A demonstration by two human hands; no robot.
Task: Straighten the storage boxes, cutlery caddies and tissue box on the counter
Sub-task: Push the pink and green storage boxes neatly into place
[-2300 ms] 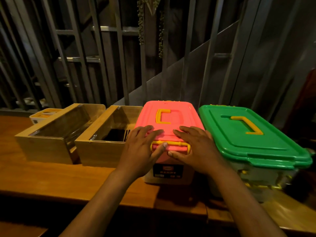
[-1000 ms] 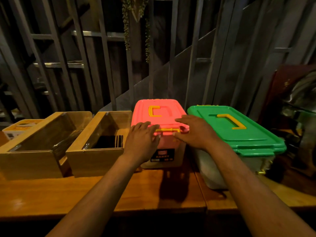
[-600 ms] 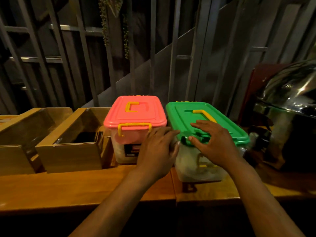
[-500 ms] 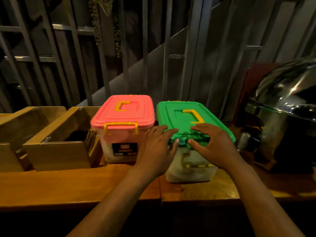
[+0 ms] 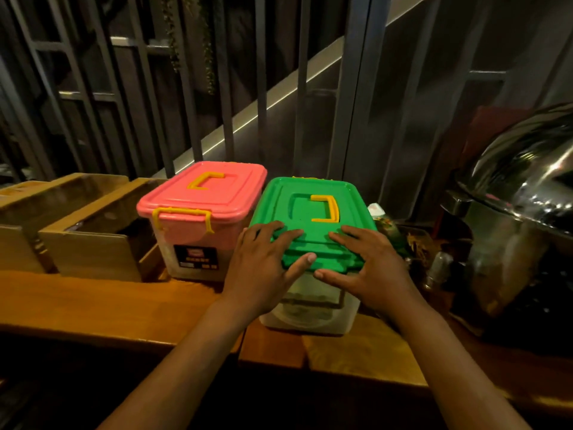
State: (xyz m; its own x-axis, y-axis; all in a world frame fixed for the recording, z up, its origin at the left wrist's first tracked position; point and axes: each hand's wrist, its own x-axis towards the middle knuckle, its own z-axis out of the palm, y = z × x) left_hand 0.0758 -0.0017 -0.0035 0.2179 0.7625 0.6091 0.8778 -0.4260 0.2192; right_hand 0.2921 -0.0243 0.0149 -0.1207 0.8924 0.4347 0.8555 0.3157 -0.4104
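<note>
A clear storage box with a green lid (image 5: 313,193) and yellow handle stands on the wooden counter (image 5: 102,302), close beside a clear box with a pink lid (image 5: 210,193). My left hand (image 5: 263,268) grips the green lid's front left corner, thumb under the rim. My right hand (image 5: 369,268) grips the front right corner the same way. Left of the pink box stand two wooden cutlery caddies (image 5: 96,231), side by side. The tissue box is out of view.
A shiny steel chafing dish (image 5: 521,212) fills the right side, with small jars and a packet (image 5: 403,237) between it and the green box. Dark metal railings (image 5: 223,88) rise right behind the boxes. The counter's front edge runs below my wrists.
Both hands left the pink box and took the green box's front. The green box has turned from slanting rightward to square, parallel with the pink box. My view shifted right.
</note>
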